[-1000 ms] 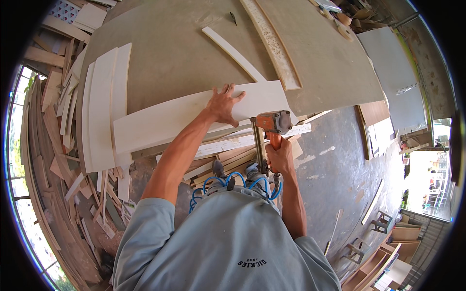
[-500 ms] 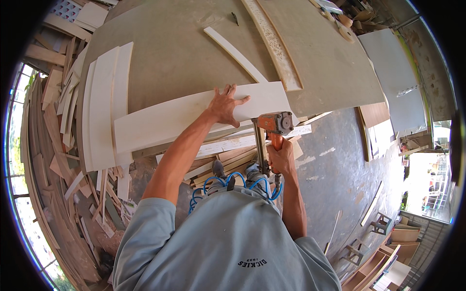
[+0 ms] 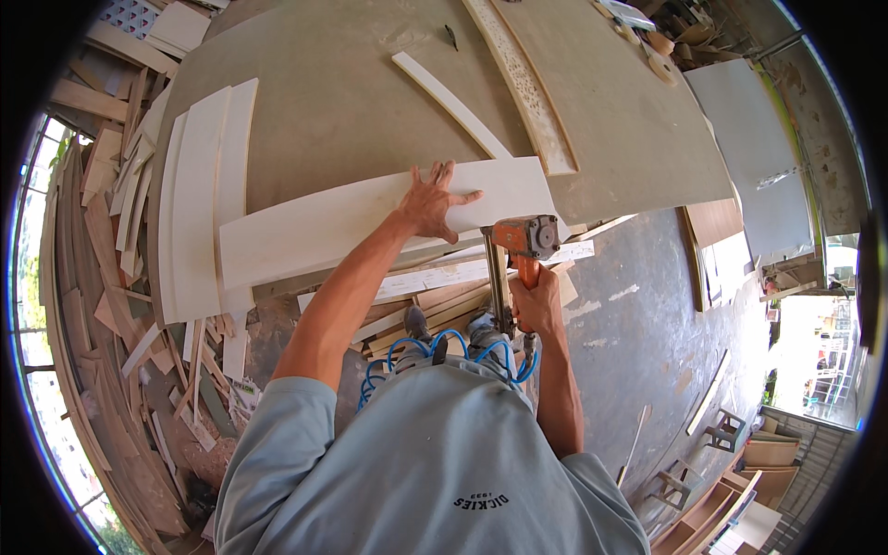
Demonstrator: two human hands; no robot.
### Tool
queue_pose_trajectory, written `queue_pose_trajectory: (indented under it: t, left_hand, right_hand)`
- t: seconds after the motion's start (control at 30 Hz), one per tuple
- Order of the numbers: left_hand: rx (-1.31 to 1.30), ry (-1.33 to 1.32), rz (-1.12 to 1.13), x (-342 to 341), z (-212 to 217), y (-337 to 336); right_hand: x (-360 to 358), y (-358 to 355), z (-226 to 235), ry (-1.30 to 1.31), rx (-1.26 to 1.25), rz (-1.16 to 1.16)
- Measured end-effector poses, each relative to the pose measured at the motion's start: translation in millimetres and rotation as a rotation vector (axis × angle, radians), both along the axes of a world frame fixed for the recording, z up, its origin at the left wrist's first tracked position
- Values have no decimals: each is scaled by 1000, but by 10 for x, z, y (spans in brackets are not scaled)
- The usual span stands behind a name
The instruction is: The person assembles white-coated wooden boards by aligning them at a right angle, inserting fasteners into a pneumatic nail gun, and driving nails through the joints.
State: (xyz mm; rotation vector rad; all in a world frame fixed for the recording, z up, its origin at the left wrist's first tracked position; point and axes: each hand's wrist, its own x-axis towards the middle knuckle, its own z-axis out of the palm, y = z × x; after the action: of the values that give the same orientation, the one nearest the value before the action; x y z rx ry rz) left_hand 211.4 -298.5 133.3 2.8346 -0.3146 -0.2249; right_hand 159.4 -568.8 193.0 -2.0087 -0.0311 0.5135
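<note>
A long white board [image 3: 324, 227] lies along the near edge of the worktable [image 3: 324, 111]. My left hand [image 3: 431, 203] presses on it from above, fingers spread, toward its right half. In my right hand [image 3: 538, 301] is an orange nail gun [image 3: 525, 239], gripped by its handle, with its head at the board's near right edge. Whether its nose touches the board is hard to see. A blue coiled air hose [image 3: 523, 370] hangs below the gun, across my legs.
More white boards [image 3: 196, 203] lie stacked at the table's left. A narrow white strip [image 3: 453, 106] and a long tray-like piece [image 3: 523, 83] rest farther back. Scrap wood [image 3: 102, 240] piles up on the left; offcuts [image 3: 444, 301] lie by my feet. Small stools [image 3: 678, 483] stand at lower right.
Almost nothing differs. The view has shifted very slightly; both hands, the board and the nail gun keep their places relative to each other.
</note>
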Motion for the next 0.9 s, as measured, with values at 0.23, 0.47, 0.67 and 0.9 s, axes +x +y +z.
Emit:
queue_pose_trajectory:
  t: [0.23, 0.47, 0.67, 0.9]
  left_hand:
    - [-12, 21, 1, 1, 24, -1]
    - [-25, 49, 14, 7, 53, -10]
    - [-22, 38, 18, 13, 37, -2]
    - [-35, 29, 18, 19, 25, -5]
  right_hand:
    - [1, -9, -18, 4, 17, -5]
    - [-37, 22, -64, 17, 47, -33]
    - [-57, 28, -94, 39, 91, -58]
    - [-136, 118, -91, 34, 61, -112]
